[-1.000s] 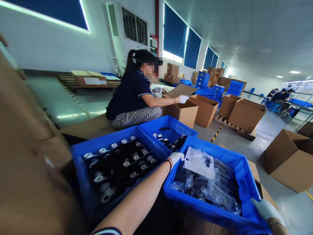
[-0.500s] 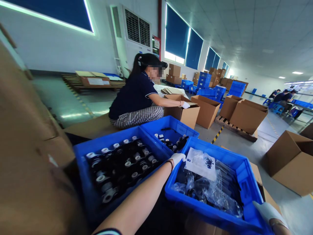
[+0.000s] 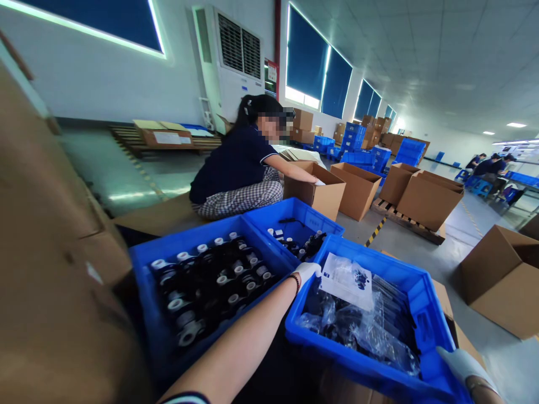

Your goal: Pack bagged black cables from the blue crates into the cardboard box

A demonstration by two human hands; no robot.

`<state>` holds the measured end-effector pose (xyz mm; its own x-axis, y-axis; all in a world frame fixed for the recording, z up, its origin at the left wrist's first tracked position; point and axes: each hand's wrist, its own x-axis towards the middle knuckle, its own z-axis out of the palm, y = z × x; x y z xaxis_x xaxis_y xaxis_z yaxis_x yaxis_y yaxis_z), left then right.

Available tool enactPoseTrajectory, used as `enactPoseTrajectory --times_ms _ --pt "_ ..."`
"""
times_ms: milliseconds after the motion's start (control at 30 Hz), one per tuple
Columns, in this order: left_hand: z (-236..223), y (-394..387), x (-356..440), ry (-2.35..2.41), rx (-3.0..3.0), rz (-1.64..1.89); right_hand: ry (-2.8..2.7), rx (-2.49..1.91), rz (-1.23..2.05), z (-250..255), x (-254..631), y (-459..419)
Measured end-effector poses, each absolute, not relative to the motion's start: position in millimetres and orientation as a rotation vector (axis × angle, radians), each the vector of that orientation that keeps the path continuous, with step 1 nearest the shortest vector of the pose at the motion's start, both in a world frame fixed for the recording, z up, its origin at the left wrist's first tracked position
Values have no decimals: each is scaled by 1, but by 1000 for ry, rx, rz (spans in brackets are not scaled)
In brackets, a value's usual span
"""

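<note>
Both of my hands wear white gloves and grip a blue plastic crate (image 3: 415,292) that holds bagged black parts (image 3: 366,328) and a printed sheet. My left hand (image 3: 306,271) is closed over the crate's left rim. At the near right corner, my right hand (image 3: 462,363) clasps the rim, partly cut off by the frame edge. To the left stands a second blue crate (image 3: 145,266) full of black parts with white caps, and behind it a third blue crate (image 3: 326,223) with a few such parts.
A seated person (image 3: 240,163) reaches into an open cardboard box (image 3: 324,193) just beyond the crates. More open boxes sit on a pallet (image 3: 406,220) and at the right (image 3: 501,280). A large brown cardboard surface (image 3: 46,269) fills the left. People work at far right.
The view has drifted slightly, so the scene shifts right. My hands keep their hold on the crate. The seated person has lowered a hand from the box flap into the box.
</note>
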<state>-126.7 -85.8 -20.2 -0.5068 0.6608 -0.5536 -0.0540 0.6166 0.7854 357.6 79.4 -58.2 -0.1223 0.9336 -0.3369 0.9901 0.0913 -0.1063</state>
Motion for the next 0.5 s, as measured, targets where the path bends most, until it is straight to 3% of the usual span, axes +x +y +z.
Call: enactPoseTrajectory --times_ms 500 --pt "-11 -91 -121 1897 510 1003 2157 1922 -515 -67 366 88"
